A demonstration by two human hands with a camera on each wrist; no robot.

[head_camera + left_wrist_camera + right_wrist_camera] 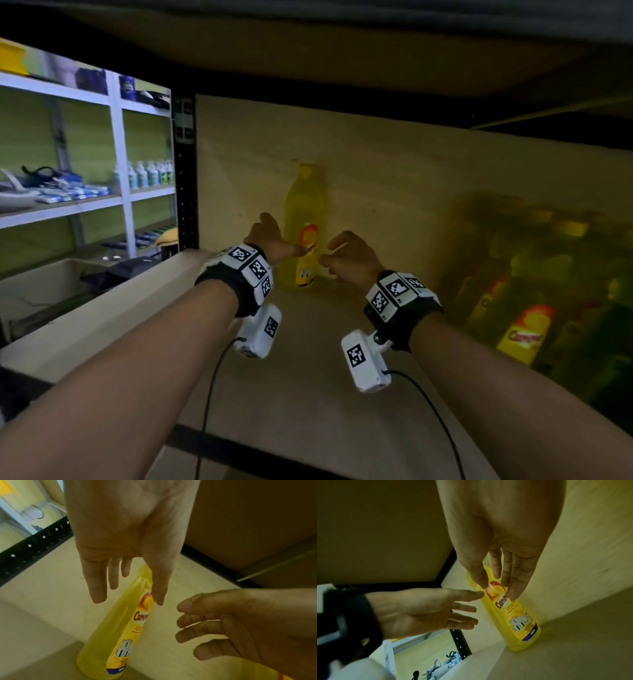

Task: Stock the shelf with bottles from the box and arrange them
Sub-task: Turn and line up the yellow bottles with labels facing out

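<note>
Yellow plastic bottle (303, 233), upright on shelf (308, 394) between left hand (270, 240) and right hand (349, 257); both grips open, empty. Likely full, heavyish, smooth: take at mid-body label.

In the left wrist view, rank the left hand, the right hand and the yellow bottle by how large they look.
1. Left hand: largest in the picture, but it sits right at the camera, so this is nearness.
2-3. Right hand and yellow bottle: they look alike; both are cut by the picture's edge, so I won't rank them.
</note>
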